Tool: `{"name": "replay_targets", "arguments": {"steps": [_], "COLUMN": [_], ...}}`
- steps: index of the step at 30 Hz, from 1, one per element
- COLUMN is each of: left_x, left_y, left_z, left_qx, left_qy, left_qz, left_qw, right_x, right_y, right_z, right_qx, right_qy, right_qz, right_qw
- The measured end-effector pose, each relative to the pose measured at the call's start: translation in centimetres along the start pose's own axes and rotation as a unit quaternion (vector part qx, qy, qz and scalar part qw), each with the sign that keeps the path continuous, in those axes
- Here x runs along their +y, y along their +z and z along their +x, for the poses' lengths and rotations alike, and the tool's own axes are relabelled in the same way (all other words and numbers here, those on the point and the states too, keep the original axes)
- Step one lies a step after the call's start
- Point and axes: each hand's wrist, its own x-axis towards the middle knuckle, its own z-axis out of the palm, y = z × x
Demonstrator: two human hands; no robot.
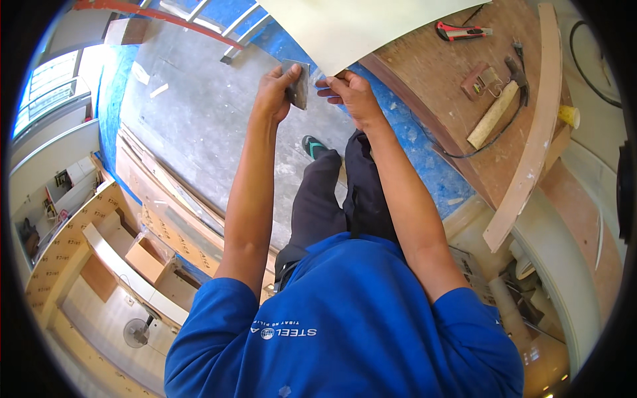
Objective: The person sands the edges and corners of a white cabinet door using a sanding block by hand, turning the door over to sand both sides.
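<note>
In my left hand [272, 93] is a flat grey rectangular plate [298, 86], with the thumb pressed on its face. My right hand [356, 98] is a short way to the right, thumb and forefinger closed at the near corner of a large cream sheet [352, 30]; its other fingers point toward the plate. A clear scrap seems to show beside those fingertips, too small to make out. The sheet reaches past the top of the view and overlaps the wooden tabletop [415, 56].
On the tabletop lie a red-and-black utility knife [461, 31], a hammer [494, 114], a black cord [458, 156], a small wooden block with wire [481, 81] and a long curved wooden strip [531, 152]. A ladder [229, 33] is at top left; wooden boards [169, 176] lie left.
</note>
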Motion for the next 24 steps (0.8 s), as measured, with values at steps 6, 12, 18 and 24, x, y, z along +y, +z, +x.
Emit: {"name": "replay_targets", "arguments": {"steps": [6, 12, 18, 24], "left_x": [-0.6, 0.7, -0.9, 1.0], "left_y": [3.1, 4.3, 6.0, 4.8], "left_z": [0.3, 1.8, -0.7, 1.4], "left_qx": [0.02, 0.156, 0.121, 0.146], "left_qy": [0.075, 0.229, 0.257, 0.235], "left_qz": [0.232, 0.438, 0.454, 0.466], "left_qw": [0.97, 0.855, 0.845, 0.841], "right_x": [0.0, 0.9, 1.1, 0.2], "right_y": [0.0, 0.9, 0.7, 1.6], "right_z": [0.7, 1.7, 2.1, 1.6], "right_qx": [0.004, 0.048, 0.082, 0.076], "right_qy": [0.017, -0.029, 0.001, -0.005], "right_qz": [0.205, 0.199, 0.192, 0.211], "right_qw": [0.979, 0.978, 0.978, 0.975]}}
